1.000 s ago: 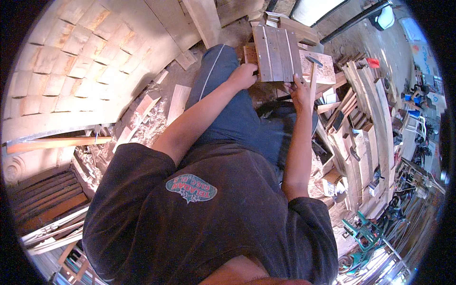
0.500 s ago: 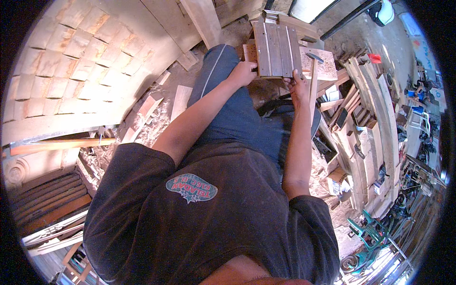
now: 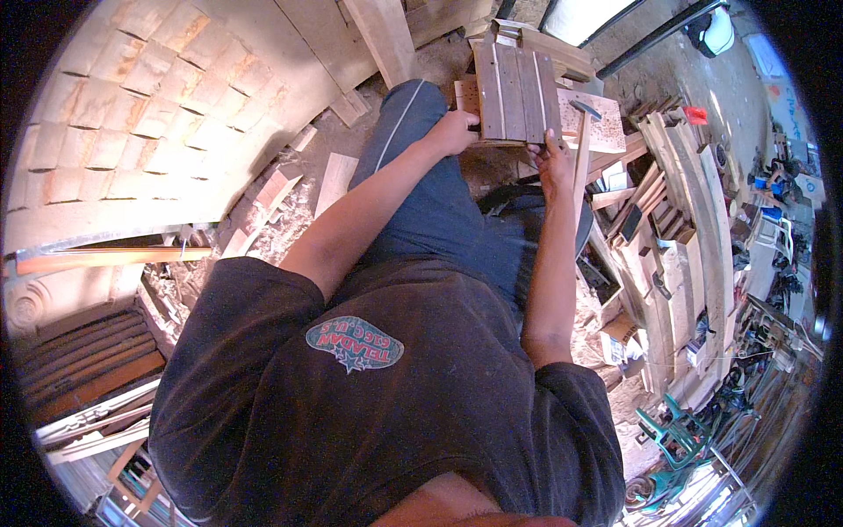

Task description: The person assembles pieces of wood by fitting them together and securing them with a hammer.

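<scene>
A dark brown slatted wooden panel (image 3: 520, 95) with pale stripes between its boards rests over a light wooden block in front of me. Its near left corner is gripped by my left hand (image 3: 454, 133), whose fingertips are partly hidden at the edge. At the near right corner, my right hand (image 3: 552, 163) pinches the panel, thumb along its side and fingers below. A hammer (image 3: 583, 132) with a pale handle and metal head lies just right of the panel, its head on a pitted wooden block (image 3: 606, 123) and its handle beside my right hand.
Long pale boards and offcuts (image 3: 694, 237) are piled at the right. A large panel of woven-looking wood (image 3: 123, 114) leans at the left, above shavings and scraps. Dark slatted wood (image 3: 88, 364) lies at the lower left. A green plastic chair (image 3: 676, 432) stands at the lower right.
Both hands keep their hold on the wooden panel, which stays in nearly the same place. The whole view has shifted slightly.
</scene>
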